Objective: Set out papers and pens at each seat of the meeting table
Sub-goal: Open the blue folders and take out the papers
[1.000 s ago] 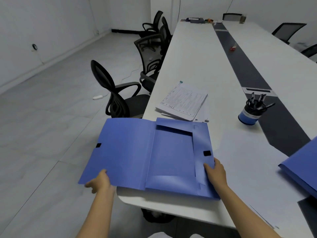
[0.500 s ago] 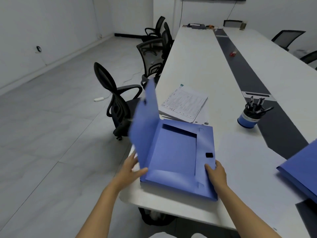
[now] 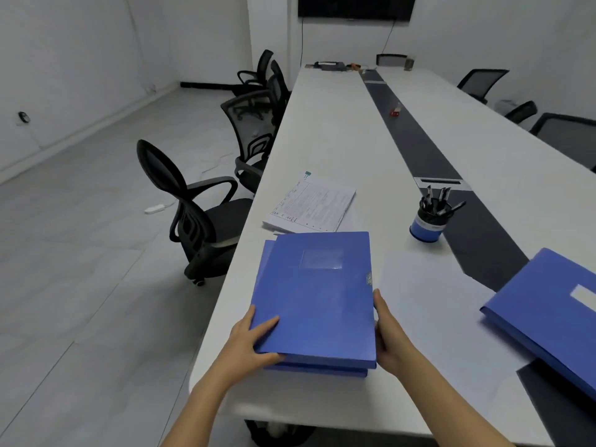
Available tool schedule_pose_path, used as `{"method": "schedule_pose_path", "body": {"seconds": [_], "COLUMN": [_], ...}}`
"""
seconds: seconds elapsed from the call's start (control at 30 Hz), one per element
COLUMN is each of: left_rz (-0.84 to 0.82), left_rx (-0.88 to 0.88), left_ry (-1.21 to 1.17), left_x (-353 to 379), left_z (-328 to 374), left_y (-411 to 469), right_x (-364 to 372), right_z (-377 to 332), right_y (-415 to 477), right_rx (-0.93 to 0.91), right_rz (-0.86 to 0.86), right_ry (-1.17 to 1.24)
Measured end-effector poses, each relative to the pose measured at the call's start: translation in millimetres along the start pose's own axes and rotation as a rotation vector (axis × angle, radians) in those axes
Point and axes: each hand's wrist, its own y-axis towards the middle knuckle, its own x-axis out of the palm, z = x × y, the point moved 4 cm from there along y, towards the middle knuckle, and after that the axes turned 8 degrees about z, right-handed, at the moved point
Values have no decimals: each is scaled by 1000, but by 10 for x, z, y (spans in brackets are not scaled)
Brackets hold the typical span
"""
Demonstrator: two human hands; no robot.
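From my seat at the feed, the blue folder lies shut at the near left edge of the long white table. It is a smooth, matte plastic box file, rectangular, and its cover sits a little askew over the body beneath. My left hand grips the near left corner, thumb flat on the cover and fingers curled under. My right hand touches the right edge with the thumb straight along it. Its other fingers are hidden by the folder, so I cannot tell whether they wrap it.

Just beyond lies a stack of papers, held by a binder clip at the far left corner, its near edge slipping under the folder. A round blue pen cup holds dark pens, further right. A second blue folder is cut off at the right border. A black mesh chair stands beside the table.

The cover's clear pocket looks blank; the small tab on its right edge, the sheets' print and the cup's pale band are too small to read
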Motion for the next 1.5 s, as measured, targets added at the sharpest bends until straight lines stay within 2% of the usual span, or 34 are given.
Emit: {"method": "schedule_pose_path", "body": {"seconds": [0.13, 0.33, 0.5, 0.6, 0.77, 0.97, 1.07, 1.13, 1.17, 1.23, 1.3, 1.5], "left_rz": [-24, -40, -90, -87, -28, 16, 4, -4, -5, -4, 3, 13], "left_rx": [53, 107, 96, 129, 148, 152, 151, 145, 145, 149, 157, 139], "left_ry": [-58, -198, 61, 124, 175, 286, 301, 305, 307, 317, 328, 295], "left_x": [-26, 124, 520, 748, 966, 1039, 1034, 1022, 1022, 1024, 1031, 992], "left_z": [159, 436, 474, 540, 625, 626, 611, 601, 593, 587, 592, 545], "left_y": [95, 331, 589, 680, 784, 814, 824, 824, 827, 824, 816, 760], "right_x": [-158, -643, -1368, -1866, -2646, -3368, -3491, -3500, -3461, -3375, -3271, -2611], "right_z": [-211, -703, -1047, -1147, -1156, -1054, -1015, -987, -990, -1008, -1008, -931], "right_y": [-42, -222, -426, -519, -609, -619, -719, -819, -852, -806, -678, -306], "right_rx": [-121, -326, -502, -586, -584, -515, -475, -420, -416, -442, -468, -485], "right_rz": [60, 149, 334, 491, 665, 762, 1029, 1286, 1354, 1350, 1270, 1028], "right_ry": [-73, 70, 199, 239, 319, 327, 129, -179, -326, -510, -605, -731]}}
